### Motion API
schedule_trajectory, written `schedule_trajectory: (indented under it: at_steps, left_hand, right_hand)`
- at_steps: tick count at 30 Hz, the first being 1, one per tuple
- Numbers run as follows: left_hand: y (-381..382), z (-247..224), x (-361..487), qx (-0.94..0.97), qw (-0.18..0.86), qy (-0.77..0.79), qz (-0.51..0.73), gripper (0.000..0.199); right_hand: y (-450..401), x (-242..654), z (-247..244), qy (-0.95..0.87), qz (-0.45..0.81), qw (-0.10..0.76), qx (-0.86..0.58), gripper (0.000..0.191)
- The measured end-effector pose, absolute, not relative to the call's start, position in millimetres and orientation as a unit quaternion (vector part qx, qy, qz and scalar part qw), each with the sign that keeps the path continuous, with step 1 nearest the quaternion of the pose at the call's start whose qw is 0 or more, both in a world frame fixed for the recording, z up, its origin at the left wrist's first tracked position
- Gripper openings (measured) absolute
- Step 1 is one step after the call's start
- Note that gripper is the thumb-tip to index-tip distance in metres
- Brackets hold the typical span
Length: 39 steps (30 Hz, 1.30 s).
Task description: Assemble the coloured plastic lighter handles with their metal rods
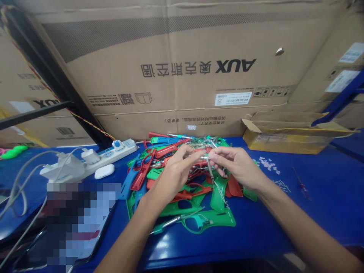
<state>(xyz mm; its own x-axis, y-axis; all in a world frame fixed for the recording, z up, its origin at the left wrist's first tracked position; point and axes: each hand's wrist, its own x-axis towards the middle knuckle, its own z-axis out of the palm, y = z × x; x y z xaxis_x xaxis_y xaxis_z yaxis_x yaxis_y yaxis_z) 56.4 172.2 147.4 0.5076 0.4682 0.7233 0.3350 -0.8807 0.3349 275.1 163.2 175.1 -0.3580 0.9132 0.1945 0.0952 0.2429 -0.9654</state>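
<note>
- Pinching now with the left hand [183,163], closed at thumb and fingers on a slim metal piece [203,157], apparently a rod, though too small here to be sure.
- Gripping the same piece from the other side with the right hand [231,163], close beside the left fingertips.
- Holding it just above a heap of green, red and blue plastic parts [218,197].
- Down at the front, a green gun-shaped part [224,220], with a silvery rod [173,221] at its left.
- Over to the right on the blue table [250,242]: pale pink bits [269,165], a screwdriver [305,190], an open cardboard box [280,146].
- Off left, a white power strip [125,149].
</note>
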Motion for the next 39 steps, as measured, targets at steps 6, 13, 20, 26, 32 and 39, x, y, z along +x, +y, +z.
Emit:
schedule_trajectory:
  at_steps: [6,13,20,26,32,39]
  left_hand:
    - [167.3,153.6,55.2,0.871,0.063,0.233,0.427,0.053]
    - [165.4,154.2,54.3,0.878,0.007,0.244,0.412,0.052]
    - [170.1,148.7,54.8,0.876,-0.01,0.254,0.409,0.051]
    - [175.2,146.9,55.7,0.873,-0.023,0.25,0.417,0.043]
    - [173.9,155.1,56.3,0.858,-0.084,0.272,0.428,0.028]
    - [163.9,155.0,61.3,0.799,0.109,0.345,0.48,0.018]
  right_hand:
    - [160.0,275.1,175.9,-0.671,0.482,0.431,-0.363,0.032]
    - [157.3,273.7,177.1,-0.67,0.467,0.431,-0.383,0.036]
    - [160.9,267.1,170.3,-0.653,0.458,0.453,-0.397,0.035]
    - [161.4,266.2,169.7,-0.637,0.467,0.464,-0.401,0.035]
    - [160.8,274.4,174.4,-0.679,0.409,0.471,-0.388,0.04]
    - [165.3,275.6,166.5,-0.761,0.215,0.488,-0.369,0.037]
